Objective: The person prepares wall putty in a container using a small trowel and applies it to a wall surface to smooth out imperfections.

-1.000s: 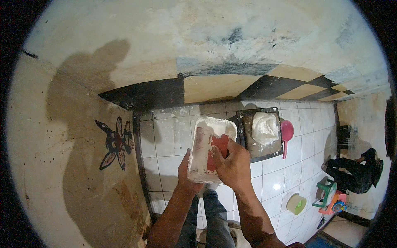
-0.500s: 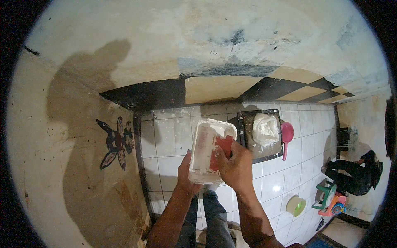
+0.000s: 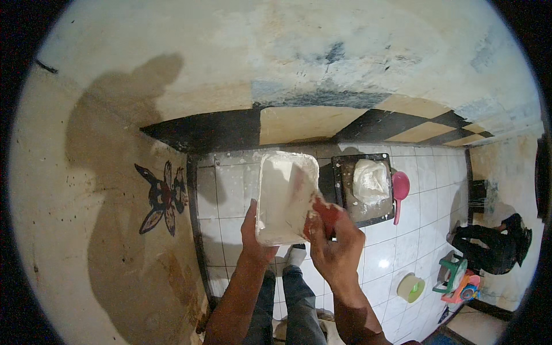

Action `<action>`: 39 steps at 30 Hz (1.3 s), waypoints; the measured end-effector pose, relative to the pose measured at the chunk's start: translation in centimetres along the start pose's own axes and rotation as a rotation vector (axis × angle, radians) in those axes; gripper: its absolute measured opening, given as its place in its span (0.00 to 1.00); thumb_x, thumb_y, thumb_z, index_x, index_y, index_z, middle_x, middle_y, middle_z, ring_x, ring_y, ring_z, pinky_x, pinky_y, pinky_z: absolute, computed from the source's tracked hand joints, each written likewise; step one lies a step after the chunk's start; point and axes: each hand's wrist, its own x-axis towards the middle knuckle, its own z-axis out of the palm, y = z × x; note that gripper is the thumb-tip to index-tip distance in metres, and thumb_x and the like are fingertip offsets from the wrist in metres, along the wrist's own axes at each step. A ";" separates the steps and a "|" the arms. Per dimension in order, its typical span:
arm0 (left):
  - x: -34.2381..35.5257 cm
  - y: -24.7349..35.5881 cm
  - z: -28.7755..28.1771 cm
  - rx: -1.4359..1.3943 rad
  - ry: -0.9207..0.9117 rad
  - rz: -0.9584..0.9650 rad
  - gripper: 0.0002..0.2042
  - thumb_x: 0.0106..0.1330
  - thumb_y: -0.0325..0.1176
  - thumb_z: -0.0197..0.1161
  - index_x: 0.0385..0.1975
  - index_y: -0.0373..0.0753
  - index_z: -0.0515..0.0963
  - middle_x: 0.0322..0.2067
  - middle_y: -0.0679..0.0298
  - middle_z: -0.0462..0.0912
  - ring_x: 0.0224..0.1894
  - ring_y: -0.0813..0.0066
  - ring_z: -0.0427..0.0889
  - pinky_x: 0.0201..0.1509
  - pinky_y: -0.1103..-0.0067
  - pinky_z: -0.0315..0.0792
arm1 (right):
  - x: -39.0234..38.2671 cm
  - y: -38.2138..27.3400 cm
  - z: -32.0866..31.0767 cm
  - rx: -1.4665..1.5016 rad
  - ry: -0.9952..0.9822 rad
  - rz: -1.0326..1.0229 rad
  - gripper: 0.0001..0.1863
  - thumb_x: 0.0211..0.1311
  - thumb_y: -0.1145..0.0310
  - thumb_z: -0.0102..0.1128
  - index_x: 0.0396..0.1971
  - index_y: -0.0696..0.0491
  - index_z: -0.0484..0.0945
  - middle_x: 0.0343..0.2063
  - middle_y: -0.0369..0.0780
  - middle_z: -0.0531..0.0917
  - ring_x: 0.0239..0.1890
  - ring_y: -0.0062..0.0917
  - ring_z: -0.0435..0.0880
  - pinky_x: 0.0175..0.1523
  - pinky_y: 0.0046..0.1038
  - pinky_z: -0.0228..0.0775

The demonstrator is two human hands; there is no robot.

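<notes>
My left hand [image 3: 256, 237] holds a white rectangular plastic tub [image 3: 258, 198] from its left side and underneath, in front of me above the floor. Pale paste coats the tub's inside and rim. Closed in my right hand [image 3: 339, 247] is a red flat scraper [image 3: 328, 215], smeared with white paste, at the tub's lower right edge. Most of the fingers of my left hand are hidden under the tub. My legs and feet show below, on the tiles.
On the white tiled floor [image 3: 376, 256], a black tray [image 3: 362, 219] carries a white plastic bag [image 3: 371, 181]. A pink dipper [image 3: 401, 184] lies beside it. Farther right are a beige tub [image 3: 409, 287], a green stool [image 3: 453, 273] and dark clothing [image 3: 494, 244]. Stained walls stand ahead and left.
The scraper has moved from inside the tub to its lower right edge, with my right hand shifting right and down. The tub has moved slightly left and up.
</notes>
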 end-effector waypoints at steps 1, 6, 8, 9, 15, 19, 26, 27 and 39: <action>0.2 0.0 0.0 -0.084 -0.002 -0.020 0.27 0.74 0.50 0.37 0.63 0.35 0.61 0.57 0.53 0.71 0.58 0.58 0.72 0.64 0.62 0.65 | 0.1 1.0 0.3 0.012 0.000 -0.007 0.12 0.64 0.67 0.58 0.39 0.60 0.78 0.21 0.41 0.81 0.22 0.16 0.75 0.28 0.22 0.68; 0.9 0.6 -0.5 -0.020 -0.030 0.067 0.25 0.71 0.47 0.43 0.63 0.39 0.61 0.59 0.55 0.69 0.60 0.57 0.70 0.64 0.61 0.66 | 1.8 4.2 0.8 0.264 0.019 0.108 0.11 0.65 0.68 0.56 0.42 0.58 0.78 0.27 0.41 0.82 0.26 0.21 0.78 0.33 0.25 0.71; 1.2 0.8 -0.7 -0.188 -0.056 0.058 0.24 0.72 0.47 0.42 0.62 0.38 0.63 0.57 0.55 0.71 0.59 0.59 0.71 0.64 0.62 0.65 | 2.4 4.9 1.0 0.605 -0.054 0.359 0.10 0.65 0.70 0.55 0.42 0.58 0.78 0.29 0.38 0.82 0.30 0.22 0.78 0.37 0.25 0.72; 1.3 1.0 -0.8 -0.272 -0.070 0.054 0.24 0.73 0.46 0.41 0.61 0.38 0.64 0.56 0.55 0.72 0.58 0.59 0.72 0.63 0.63 0.65 | 2.9 5.0 1.2 0.776 -0.092 0.485 0.09 0.66 0.70 0.55 0.42 0.58 0.78 0.30 0.37 0.82 0.31 0.22 0.78 0.39 0.25 0.72; 1.3 2.8 -1.4 -0.329 0.002 0.091 0.22 0.71 0.44 0.43 0.60 0.39 0.66 0.53 0.57 0.75 0.55 0.62 0.75 0.60 0.65 0.69 | 8.1 7.3 3.6 1.348 -0.138 0.556 0.17 0.63 0.73 0.58 0.51 0.56 0.70 0.42 0.37 0.79 0.42 0.24 0.80 0.40 0.23 0.75; 1.5 2.9 -1.3 -0.325 -0.027 0.107 0.22 0.71 0.45 0.42 0.59 0.39 0.66 0.53 0.57 0.75 0.55 0.62 0.76 0.59 0.64 0.71 | 14.7 8.9 4.7 1.379 -0.100 0.442 0.12 0.59 0.73 0.61 0.43 0.55 0.73 0.37 0.37 0.81 0.31 0.21 0.82 0.28 0.15 0.76; 0.2 3.4 -3.6 -0.329 -0.055 0.127 0.23 0.70 0.46 0.43 0.58 0.40 0.68 0.51 0.58 0.77 0.52 0.61 0.78 0.57 0.63 0.73 | 19.8 5.8 4.8 1.297 0.024 0.432 0.02 0.59 0.75 0.55 0.31 0.57 0.74 0.28 0.39 0.80 0.28 0.22 0.80 0.30 0.17 0.76; 0.4 3.1 -4.0 -0.321 -0.094 0.142 0.23 0.70 0.46 0.43 0.58 0.40 0.68 0.50 0.59 0.77 0.52 0.61 0.78 0.57 0.63 0.73 | 20.5 5.3 4.4 1.278 0.018 0.441 0.01 0.59 0.75 0.54 0.30 0.57 0.73 0.26 0.39 0.79 0.27 0.23 0.79 0.29 0.17 0.75; -0.3 3.0 -3.6 -0.389 -0.021 0.104 0.23 0.69 0.50 0.44 0.52 0.42 0.73 0.47 0.59 0.80 0.48 0.61 0.80 0.54 0.62 0.74 | 20.7 1.9 0.5 0.999 0.084 0.223 0.06 0.55 0.74 0.52 0.33 0.53 0.74 0.30 0.38 0.78 0.35 0.23 0.79 0.39 0.26 0.78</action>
